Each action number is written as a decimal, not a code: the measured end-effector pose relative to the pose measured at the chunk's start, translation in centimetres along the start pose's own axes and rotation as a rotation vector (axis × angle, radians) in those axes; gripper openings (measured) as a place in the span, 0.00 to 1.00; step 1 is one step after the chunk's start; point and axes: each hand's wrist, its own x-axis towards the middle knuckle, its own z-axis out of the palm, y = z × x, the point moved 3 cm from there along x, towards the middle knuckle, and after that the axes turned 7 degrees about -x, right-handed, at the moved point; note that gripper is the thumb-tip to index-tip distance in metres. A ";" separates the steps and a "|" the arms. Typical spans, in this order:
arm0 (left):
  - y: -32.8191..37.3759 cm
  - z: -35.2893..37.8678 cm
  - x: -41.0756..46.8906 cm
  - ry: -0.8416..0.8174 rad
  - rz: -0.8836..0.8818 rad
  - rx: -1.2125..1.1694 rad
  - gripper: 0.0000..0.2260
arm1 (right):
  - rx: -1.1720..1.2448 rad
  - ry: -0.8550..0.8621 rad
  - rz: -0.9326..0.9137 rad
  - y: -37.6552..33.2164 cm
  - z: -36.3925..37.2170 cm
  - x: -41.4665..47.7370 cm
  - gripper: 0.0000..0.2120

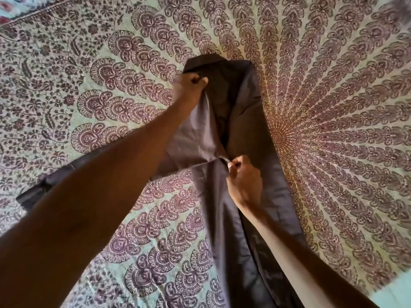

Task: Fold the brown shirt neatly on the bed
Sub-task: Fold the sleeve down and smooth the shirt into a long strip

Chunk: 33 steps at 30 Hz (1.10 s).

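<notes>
The brown shirt (242, 112) lies lengthwise down the middle of the bed, collar end far from me and its body running toward the bottom edge of the view. My left hand (189, 85) grips the shirt near the collar and shoulder, fingers curled round the cloth. My right hand (243, 176) pinches an edge of the fabric at mid-length, where a fold crosses the shirt. A sleeve (37, 192) stretches out to the left and is mostly hidden under my left forearm.
The bed is covered by a pale sheet (333, 96) printed with a maroon mandala pattern that fills nearly the whole view. Another floral cloth (9, 7) shows at the top left corner. A plain pale strip (391, 292) shows at the bottom right.
</notes>
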 end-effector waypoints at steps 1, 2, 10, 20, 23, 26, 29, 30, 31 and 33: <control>0.2 0.0 -0.1 0.019 0.022 0.003 0.15 | -0.006 0.018 -0.002 0.1 -0.1 -0.1 0.03; 0.3 0.1 -0.1 0.023 0.035 0.009 0.15 | -0.011 0.033 -0.005 0.1 -0.1 -0.1 0.03; -0.3 1.3 -0.5 0.040 0.017 -0.156 0.09 | 0.014 0.044 0.009 1.2 -0.2 -0.1 0.05; -1.1 2.4 -0.7 -0.145 -0.033 -0.154 0.19 | 0.141 0.087 0.067 2.9 0.4 0.1 0.04; -1.2 2.9 -1.4 -0.269 -0.063 -0.124 0.34 | 0.097 0.050 0.078 3.7 1.0 0.9 0.07; -0.3 1.6 -4.6 -0.050 0.202 0.095 0.31 | 0.032 0.020 0.078 4.1 1.3 1.1 0.12; -0.4 0.6 -10.6 0.095 0.445 0.229 0.17 | 0.066 0.039 0.079 4.4 0.7 0.7 0.15; -1.1 0.5 -12.9 0.050 0.487 0.223 0.13 | 0.097 0.031 0.083 4.8 0.6 0.3 0.16; -2.4 0.8 -15.0 -0.026 0.509 0.205 0.10 | 0.136 0.009 0.086 5.2 0.5 -0.3 0.16; -5.0 1.1 -19.5 -0.193 0.509 0.194 0.06 | 0.228 -0.062 0.084 6.5 0.6 -1.9 0.17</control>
